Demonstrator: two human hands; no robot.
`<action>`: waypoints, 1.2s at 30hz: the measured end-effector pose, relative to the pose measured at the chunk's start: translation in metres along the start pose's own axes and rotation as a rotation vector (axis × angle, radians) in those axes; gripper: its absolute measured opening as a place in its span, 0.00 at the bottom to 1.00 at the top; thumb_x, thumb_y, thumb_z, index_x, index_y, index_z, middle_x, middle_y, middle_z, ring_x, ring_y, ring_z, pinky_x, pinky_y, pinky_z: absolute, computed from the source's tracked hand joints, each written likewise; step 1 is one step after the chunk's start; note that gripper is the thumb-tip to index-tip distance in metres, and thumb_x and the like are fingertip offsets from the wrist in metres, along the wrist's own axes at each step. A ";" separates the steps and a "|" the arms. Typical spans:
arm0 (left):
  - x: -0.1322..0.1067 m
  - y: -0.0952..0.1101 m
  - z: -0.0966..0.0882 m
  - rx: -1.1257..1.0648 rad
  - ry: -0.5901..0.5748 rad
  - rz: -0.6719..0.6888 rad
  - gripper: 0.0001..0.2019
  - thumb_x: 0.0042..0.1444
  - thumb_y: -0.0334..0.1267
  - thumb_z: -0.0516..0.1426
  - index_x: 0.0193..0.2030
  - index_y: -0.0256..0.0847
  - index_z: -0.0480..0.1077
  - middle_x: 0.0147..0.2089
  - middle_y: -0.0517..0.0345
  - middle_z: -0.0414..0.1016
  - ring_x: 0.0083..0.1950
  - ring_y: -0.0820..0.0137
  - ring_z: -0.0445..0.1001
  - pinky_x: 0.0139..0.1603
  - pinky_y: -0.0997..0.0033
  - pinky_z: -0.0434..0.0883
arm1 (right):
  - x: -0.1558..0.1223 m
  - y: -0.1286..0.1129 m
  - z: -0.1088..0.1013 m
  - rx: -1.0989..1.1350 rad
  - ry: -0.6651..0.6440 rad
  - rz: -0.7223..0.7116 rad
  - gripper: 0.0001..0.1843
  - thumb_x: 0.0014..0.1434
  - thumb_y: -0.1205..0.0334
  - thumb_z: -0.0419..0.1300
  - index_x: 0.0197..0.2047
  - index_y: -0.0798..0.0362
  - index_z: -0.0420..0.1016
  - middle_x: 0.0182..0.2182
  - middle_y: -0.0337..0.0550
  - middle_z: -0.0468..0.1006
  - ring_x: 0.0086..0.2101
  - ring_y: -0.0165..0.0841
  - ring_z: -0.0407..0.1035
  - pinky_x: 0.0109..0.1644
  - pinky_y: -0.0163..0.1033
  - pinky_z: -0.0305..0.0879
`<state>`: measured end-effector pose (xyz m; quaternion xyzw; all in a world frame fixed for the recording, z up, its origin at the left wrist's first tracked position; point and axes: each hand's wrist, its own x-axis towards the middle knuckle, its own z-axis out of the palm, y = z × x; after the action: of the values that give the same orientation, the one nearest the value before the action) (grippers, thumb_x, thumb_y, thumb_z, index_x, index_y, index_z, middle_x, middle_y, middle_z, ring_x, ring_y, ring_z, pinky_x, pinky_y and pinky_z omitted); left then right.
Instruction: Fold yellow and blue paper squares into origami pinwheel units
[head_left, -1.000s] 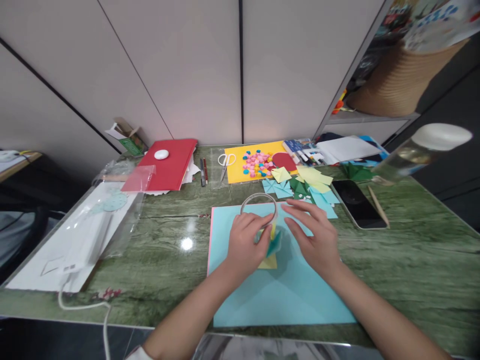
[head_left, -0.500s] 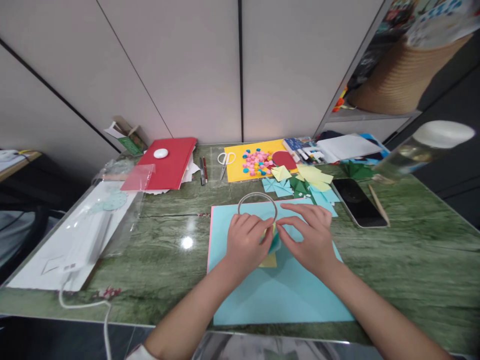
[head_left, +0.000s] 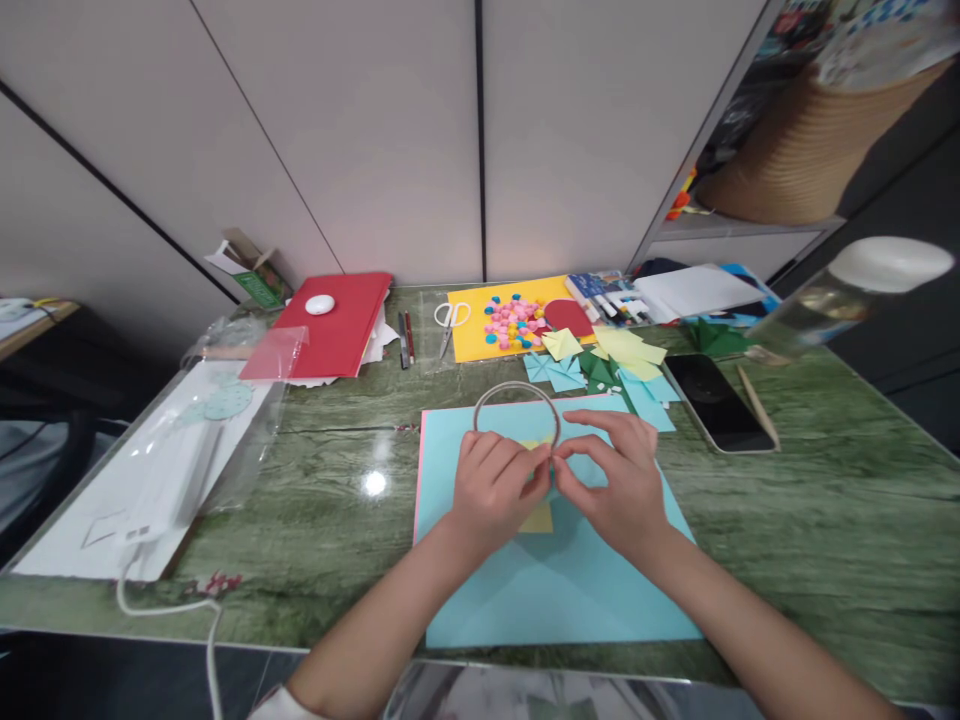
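My left hand [head_left: 495, 485] is closed on the near part of a thin, pale ring [head_left: 514, 386] that looks like a narrow roll of tape. The ring's far arc stands out beyond my knuckles. My right hand [head_left: 619, 480] meets it at the ring's right side, thumb and index fingertip pinched together. Whatever lies in that pinch is too small to make out. Under both hands is a light blue sheet of paper [head_left: 562, 600] with a pink edge showing at its left. A yellow paper piece [head_left: 537, 518] lies on it, partly hidden by my left hand.
Beyond the sheet lie folded papers [head_left: 630, 350], small coloured balls [head_left: 514, 320] on yellow paper [head_left: 469, 345], and scissors [head_left: 450, 318]. A phone [head_left: 720, 405] and a bottle [head_left: 832, 300] are at right. Left are a red folder [head_left: 337, 330] and a white power strip [head_left: 176, 480].
My fingertips have drawn slightly closer together at the ring's edge. The teal patch seen under my fingers before no longer shows, and more yellow is visible inside the ring.
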<state>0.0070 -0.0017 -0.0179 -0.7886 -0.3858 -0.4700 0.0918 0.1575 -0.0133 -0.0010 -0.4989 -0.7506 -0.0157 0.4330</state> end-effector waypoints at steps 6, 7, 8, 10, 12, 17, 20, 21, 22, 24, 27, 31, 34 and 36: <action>0.006 0.015 -0.011 -0.129 0.111 0.018 0.09 0.44 0.26 0.61 0.32 0.40 0.70 0.22 0.63 0.71 0.25 0.75 0.66 0.29 0.71 0.58 | 0.006 0.018 0.002 -0.016 0.029 0.163 0.02 0.50 0.64 0.60 0.27 0.49 0.71 0.41 0.42 0.73 0.42 0.39 0.66 0.48 0.49 0.55; 0.007 0.017 -0.011 -0.165 0.118 -0.001 0.09 0.43 0.26 0.61 0.32 0.39 0.70 0.23 0.63 0.72 0.26 0.76 0.66 0.29 0.71 0.59 | 0.008 0.026 0.002 0.051 -0.005 0.235 0.02 0.52 0.63 0.59 0.28 0.49 0.71 0.41 0.43 0.72 0.43 0.38 0.66 0.49 0.48 0.56; 0.008 0.016 -0.011 -0.192 0.105 -0.039 0.08 0.44 0.27 0.61 0.32 0.40 0.70 0.23 0.63 0.72 0.26 0.76 0.67 0.30 0.71 0.60 | 0.011 0.033 0.001 0.153 -0.027 0.312 0.04 0.54 0.61 0.58 0.29 0.50 0.71 0.40 0.43 0.72 0.44 0.37 0.66 0.49 0.47 0.58; 0.009 0.009 -0.009 -0.211 0.041 -0.176 0.05 0.47 0.29 0.60 0.33 0.40 0.71 0.24 0.63 0.72 0.28 0.75 0.68 0.33 0.70 0.62 | 0.016 0.046 -0.001 0.345 -0.045 0.447 0.05 0.55 0.58 0.57 0.31 0.49 0.71 0.40 0.43 0.71 0.45 0.37 0.66 0.49 0.46 0.59; 0.010 -0.007 -0.006 -0.197 -0.044 -0.335 0.04 0.51 0.33 0.58 0.35 0.41 0.72 0.28 0.61 0.74 0.31 0.73 0.69 0.36 0.70 0.63 | 0.018 0.051 -0.003 0.493 -0.110 0.518 0.07 0.54 0.57 0.58 0.36 0.48 0.70 0.41 0.42 0.71 0.44 0.36 0.66 0.48 0.45 0.61; 0.008 -0.061 -0.002 0.003 -0.150 -0.525 0.07 0.54 0.38 0.55 0.37 0.42 0.73 0.33 0.58 0.75 0.36 0.69 0.71 0.41 0.67 0.62 | 0.018 0.044 -0.006 0.701 -0.361 0.486 0.22 0.52 0.59 0.60 0.51 0.44 0.62 0.38 0.40 0.74 0.42 0.35 0.69 0.48 0.45 0.62; 0.002 -0.085 0.003 0.168 -0.256 -0.544 0.08 0.54 0.37 0.55 0.38 0.42 0.73 0.35 0.56 0.76 0.39 0.66 0.71 0.41 0.66 0.60 | 0.019 0.040 -0.011 0.602 -0.552 0.363 0.30 0.51 0.64 0.59 0.57 0.41 0.56 0.41 0.40 0.75 0.46 0.36 0.67 0.52 0.47 0.60; -0.001 -0.091 0.004 0.207 -0.280 -0.551 0.08 0.54 0.37 0.55 0.39 0.42 0.73 0.35 0.55 0.76 0.39 0.65 0.71 0.42 0.65 0.60 | 0.019 0.040 -0.012 0.554 -0.626 0.303 0.32 0.51 0.65 0.59 0.58 0.41 0.54 0.43 0.40 0.76 0.49 0.37 0.66 0.54 0.48 0.58; -0.003 -0.096 0.006 0.234 -0.305 -0.553 0.09 0.54 0.38 0.55 0.40 0.42 0.73 0.35 0.55 0.76 0.40 0.65 0.71 0.42 0.65 0.60 | 0.019 0.040 -0.013 0.507 -0.691 0.242 0.34 0.51 0.67 0.58 0.59 0.40 0.53 0.44 0.39 0.76 0.52 0.37 0.63 0.55 0.49 0.56; -0.008 -0.102 0.010 0.273 -0.347 -0.557 0.09 0.55 0.38 0.54 0.40 0.42 0.73 0.35 0.54 0.76 0.41 0.64 0.70 0.42 0.64 0.59 | 0.018 0.043 -0.011 0.429 -0.771 0.137 0.36 0.51 0.69 0.56 0.61 0.40 0.51 0.44 0.38 0.77 0.54 0.37 0.61 0.57 0.51 0.54; -0.011 -0.106 0.014 0.296 -0.411 -0.562 0.08 0.55 0.37 0.54 0.39 0.42 0.73 0.36 0.52 0.75 0.42 0.62 0.70 0.44 0.62 0.58 | 0.015 0.047 -0.007 0.341 -0.739 0.057 0.34 0.53 0.68 0.55 0.61 0.41 0.52 0.38 0.37 0.79 0.49 0.38 0.65 0.56 0.55 0.54; -0.008 -0.099 0.011 0.279 -0.357 -0.540 0.11 0.56 0.36 0.52 0.44 0.41 0.71 0.45 0.47 0.72 0.49 0.59 0.66 0.49 0.58 0.58 | 0.016 0.047 -0.006 0.318 -0.589 0.096 0.32 0.54 0.65 0.56 0.61 0.42 0.53 0.32 0.36 0.79 0.51 0.38 0.64 0.57 0.54 0.53; 0.003 -0.084 0.002 0.167 -0.219 -0.558 0.14 0.56 0.37 0.52 0.49 0.40 0.68 0.51 0.45 0.68 0.53 0.59 0.63 0.51 0.57 0.58 | 0.019 0.044 -0.011 0.305 -0.425 0.214 0.32 0.53 0.65 0.57 0.61 0.43 0.54 0.31 0.35 0.78 0.49 0.38 0.66 0.56 0.52 0.55; 0.011 -0.070 -0.006 -0.066 -0.187 -0.611 0.11 0.57 0.39 0.51 0.44 0.39 0.68 0.44 0.49 0.69 0.47 0.64 0.67 0.47 0.62 0.62 | 0.020 0.042 -0.014 0.306 -0.269 0.296 0.32 0.52 0.65 0.59 0.59 0.43 0.56 0.30 0.35 0.78 0.46 0.38 0.69 0.55 0.51 0.57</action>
<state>-0.0423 0.0488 -0.0213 -0.6786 -0.5961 -0.4134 -0.1149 0.1955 0.0160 0.0036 -0.5296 -0.7139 0.2281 0.3973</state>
